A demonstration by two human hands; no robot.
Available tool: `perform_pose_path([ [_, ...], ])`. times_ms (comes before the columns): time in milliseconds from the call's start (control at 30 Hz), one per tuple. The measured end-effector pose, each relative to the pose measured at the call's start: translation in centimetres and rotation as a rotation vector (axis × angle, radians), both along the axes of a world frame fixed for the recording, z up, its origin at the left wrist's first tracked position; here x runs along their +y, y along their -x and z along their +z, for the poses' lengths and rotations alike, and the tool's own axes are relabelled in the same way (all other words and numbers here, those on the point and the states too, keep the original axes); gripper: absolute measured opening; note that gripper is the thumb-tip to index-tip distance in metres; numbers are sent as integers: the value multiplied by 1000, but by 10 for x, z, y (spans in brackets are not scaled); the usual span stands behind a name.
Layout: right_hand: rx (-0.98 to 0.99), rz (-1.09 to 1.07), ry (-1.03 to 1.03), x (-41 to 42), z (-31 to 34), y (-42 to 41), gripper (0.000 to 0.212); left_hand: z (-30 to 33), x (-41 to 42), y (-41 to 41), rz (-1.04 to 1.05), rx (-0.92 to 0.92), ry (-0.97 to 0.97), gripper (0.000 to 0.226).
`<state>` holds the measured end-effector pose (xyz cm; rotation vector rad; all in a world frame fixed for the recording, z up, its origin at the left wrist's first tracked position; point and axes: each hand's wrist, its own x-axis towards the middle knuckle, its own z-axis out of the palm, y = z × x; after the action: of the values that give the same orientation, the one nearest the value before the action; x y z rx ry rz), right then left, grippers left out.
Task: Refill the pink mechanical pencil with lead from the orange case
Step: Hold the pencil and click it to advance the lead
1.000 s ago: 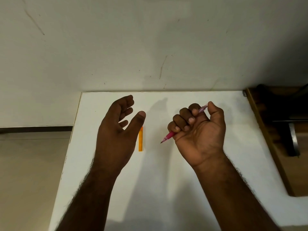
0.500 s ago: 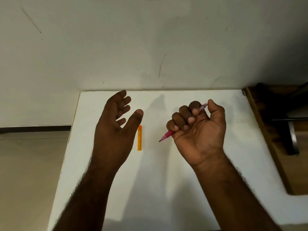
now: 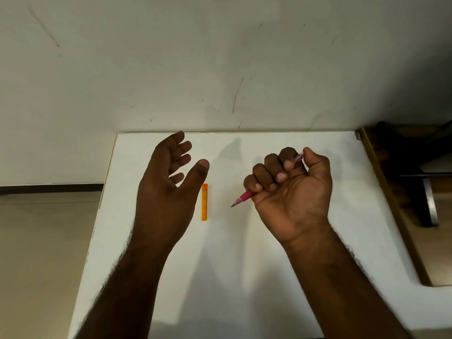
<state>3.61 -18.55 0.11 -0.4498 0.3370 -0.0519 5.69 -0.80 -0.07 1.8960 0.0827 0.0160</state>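
Orange plastic is what my next reach turns on: the orange case (image 3: 204, 202) lies flat on the white table (image 3: 244, 277), its long axis running straight from near to far, with its nearer end pointing back toward me. It sits between my two hands but much closer to my left hand (image 3: 168, 189), just to the right of that thumb; from up here I cannot tell how high the hand hangs above it. That hand is spread wide, fingers loosely curled, thumb out, holding nothing and touching nothing I can make out. My right hand (image 3: 291, 192) is farther off to the right, closed in a fist around the pink mechanical pencil (image 3: 245, 195). The pencil slants through the fist, its tip poking out at the near left and pointing toward the case, its cap end showing at the far side between thumb and forefinger. So I judge the left hand the one to take the case, pinching it across its narrow sides.
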Motion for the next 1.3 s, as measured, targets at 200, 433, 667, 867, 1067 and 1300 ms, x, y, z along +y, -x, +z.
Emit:
perform_pose_path([
  [200, 18, -34, -24, -3, -2, -1, 41, -1, 0, 0, 1, 1, 15, 50],
  [433, 13, -50, -20, -5, -3, -1, 36, 1, 0, 1, 1, 2, 19, 49],
  [667, 10, -44, -13, -2, -3, -3, 41, 2, 2, 1, 0, 7, 16, 48],
  [867, 20, -58, 21, -4, -3, -4, 40, 1, 0, -1, -1, 15, 3, 47],
  [1067, -19, -44, 91, -5, -1, -4, 41, 1, 0, -1, 1, 20, 2, 46],
  [1300, -38, -33, 116, -7, 2, -4, 44, 2, -4, 1, -1, 16, -9, 46],
])
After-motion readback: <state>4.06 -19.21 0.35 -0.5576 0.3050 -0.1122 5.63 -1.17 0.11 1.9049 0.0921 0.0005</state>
